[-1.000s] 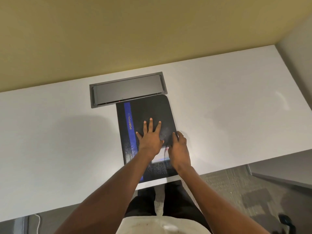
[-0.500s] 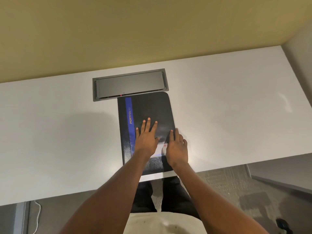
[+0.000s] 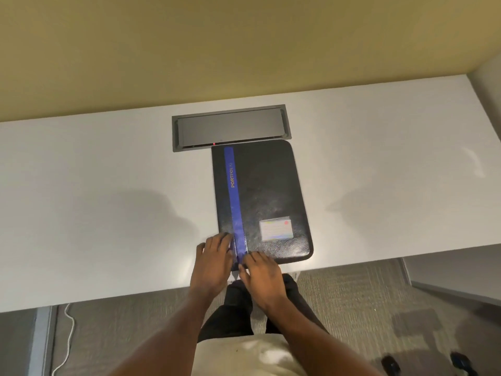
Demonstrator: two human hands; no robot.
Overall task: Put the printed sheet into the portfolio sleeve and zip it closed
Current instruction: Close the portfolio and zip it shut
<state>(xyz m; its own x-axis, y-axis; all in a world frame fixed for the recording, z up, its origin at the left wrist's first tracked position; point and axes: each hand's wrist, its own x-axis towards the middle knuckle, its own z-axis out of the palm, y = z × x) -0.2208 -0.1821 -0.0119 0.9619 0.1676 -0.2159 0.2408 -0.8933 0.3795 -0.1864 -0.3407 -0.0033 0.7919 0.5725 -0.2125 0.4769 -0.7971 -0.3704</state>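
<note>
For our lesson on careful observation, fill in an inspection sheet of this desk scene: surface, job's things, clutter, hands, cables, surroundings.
Surface: white flat desk, with a grey rectangular hatch set into it.
Job's things: black textured portfolio with a blue stripe lies flat and closed, far edge at the hatch; pale label on its cover; printed sheet not seen.
Clutter: nothing seen.
Hands: left hand and right hand both at the portfolio's near left corner; grip too blurred to tell.
Cables: thin white cable on the floor, left.
Surroundings: yellow wall, grey carpet.
</note>
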